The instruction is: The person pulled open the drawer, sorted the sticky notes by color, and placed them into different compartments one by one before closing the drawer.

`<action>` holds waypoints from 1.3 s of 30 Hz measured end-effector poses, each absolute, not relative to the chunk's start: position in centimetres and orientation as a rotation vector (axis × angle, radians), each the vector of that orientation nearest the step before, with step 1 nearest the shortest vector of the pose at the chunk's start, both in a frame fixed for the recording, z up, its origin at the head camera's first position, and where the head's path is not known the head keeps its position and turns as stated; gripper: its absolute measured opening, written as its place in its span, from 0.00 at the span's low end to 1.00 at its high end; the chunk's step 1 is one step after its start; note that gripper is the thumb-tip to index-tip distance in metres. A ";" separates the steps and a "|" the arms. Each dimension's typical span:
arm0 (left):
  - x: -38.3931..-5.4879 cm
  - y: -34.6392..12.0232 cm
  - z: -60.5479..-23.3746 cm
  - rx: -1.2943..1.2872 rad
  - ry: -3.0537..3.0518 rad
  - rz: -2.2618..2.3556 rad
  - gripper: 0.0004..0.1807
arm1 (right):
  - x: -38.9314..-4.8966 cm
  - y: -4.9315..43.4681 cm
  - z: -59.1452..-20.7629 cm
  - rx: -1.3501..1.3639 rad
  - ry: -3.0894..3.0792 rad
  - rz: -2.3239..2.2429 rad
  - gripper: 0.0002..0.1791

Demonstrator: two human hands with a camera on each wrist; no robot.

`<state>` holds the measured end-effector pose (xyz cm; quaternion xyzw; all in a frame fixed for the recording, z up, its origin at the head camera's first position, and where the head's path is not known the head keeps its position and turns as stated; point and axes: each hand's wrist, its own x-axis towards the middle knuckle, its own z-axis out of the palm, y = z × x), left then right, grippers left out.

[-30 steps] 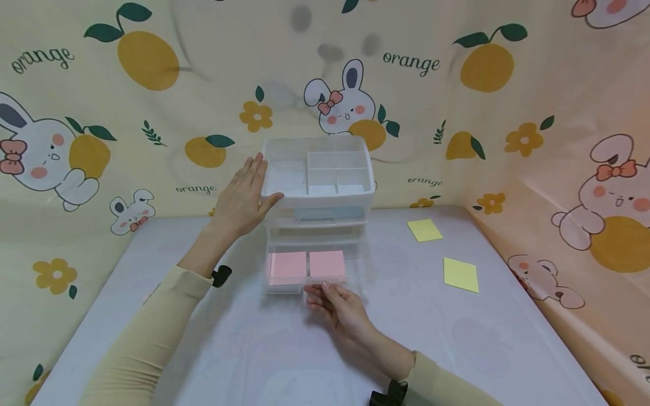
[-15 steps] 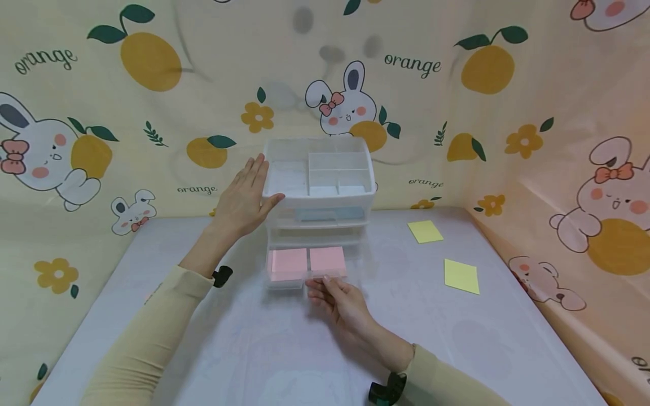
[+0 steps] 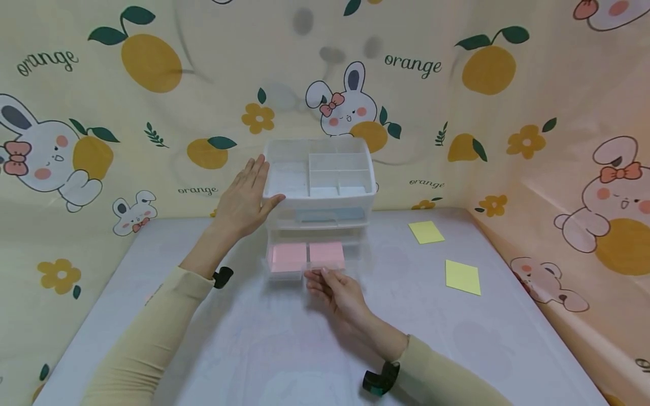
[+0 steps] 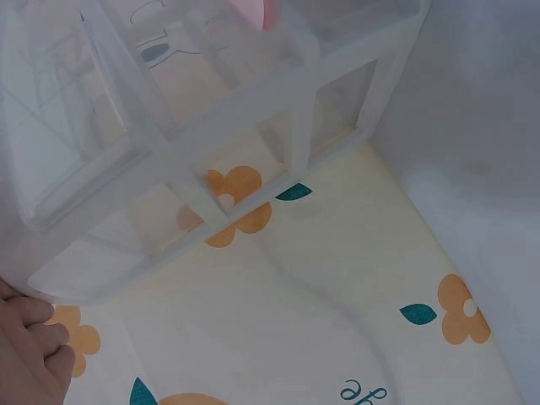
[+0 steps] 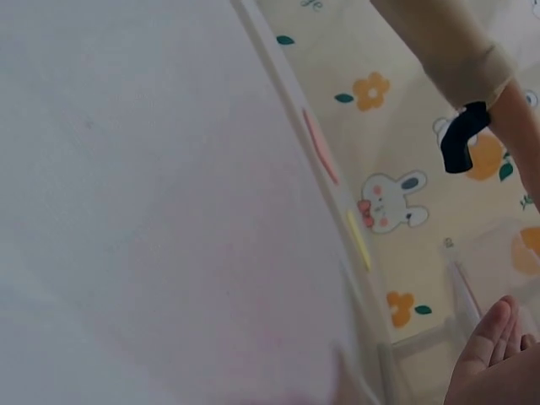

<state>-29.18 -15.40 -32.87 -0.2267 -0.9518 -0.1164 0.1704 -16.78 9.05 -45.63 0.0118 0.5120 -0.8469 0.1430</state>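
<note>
A white desktop organizer [image 3: 320, 201] with an open-topped compartment tray and clear drawers stands at the back of the table. My left hand [image 3: 244, 194] rests on its left side, fingers straight and thumb near the front corner; the left wrist view shows this hand [image 4: 34, 350] at the lower left. The lower clear drawer [image 3: 285, 276] is pulled out, with two pink sticky-note pads [image 3: 289, 257] side by side in it. With thumb and fingers, my right hand [image 3: 341, 294] pinches the drawer's front edge at the middle. Part of that edge is hidden behind the fingertips.
Two yellow sticky notes lie on the table's right side, one farther back [image 3: 426, 232] and one nearer [image 3: 462, 277]. Behind the organizer hangs a cream curtain [image 3: 218, 101] printed with rabbits and oranges. Something light blue [image 3: 330, 213] shows in the upper drawer.
The lower drawer has slid somewhat inward with its pink pads, and my right hand has moved away from me along with it. My left hand has stayed on the organizer's side.
</note>
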 end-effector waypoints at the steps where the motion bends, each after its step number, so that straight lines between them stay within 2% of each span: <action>1: -29.2 -15.4 -32.9 -0.645 -2.702 -0.333 0.50 | -16.9 9.0 -45.6 0.041 1.475 -2.445 0.21; 39: -29.3 -15.4 -33.0 -0.639 -2.693 -0.340 0.49 | -22.8 8.3 -45.6 0.065 1.448 -2.494 0.19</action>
